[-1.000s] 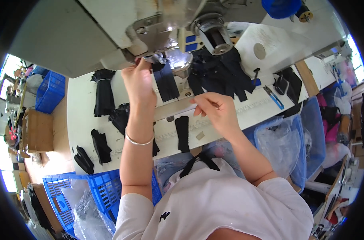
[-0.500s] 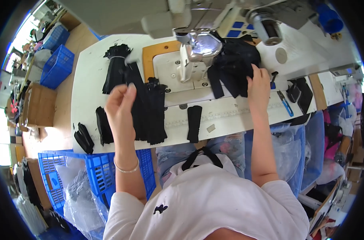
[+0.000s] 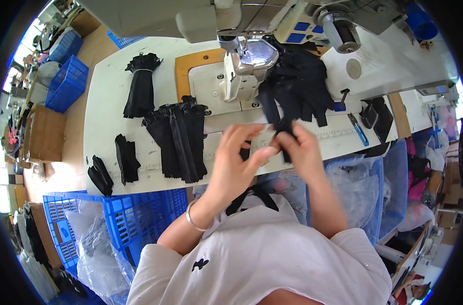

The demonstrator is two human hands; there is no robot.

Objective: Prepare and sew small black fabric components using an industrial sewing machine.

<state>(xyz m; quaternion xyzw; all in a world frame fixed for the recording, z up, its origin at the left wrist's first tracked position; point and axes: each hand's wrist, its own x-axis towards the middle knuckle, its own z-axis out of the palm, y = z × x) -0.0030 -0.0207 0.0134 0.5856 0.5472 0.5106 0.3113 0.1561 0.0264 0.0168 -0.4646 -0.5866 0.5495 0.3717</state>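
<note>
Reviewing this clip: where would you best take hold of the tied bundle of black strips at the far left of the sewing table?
Probably at its tied neck near the far end of the bundle, coming from above. The band pinches the strips narrow there, while the loose ends fan out toward the person. It lies flat on the table, apart from the other piles.

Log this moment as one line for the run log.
right hand: pinching black fabric strip | left hand: open, fingers beside strip | strip pile: right of sewing machine | zipper bundle: on table
</note>
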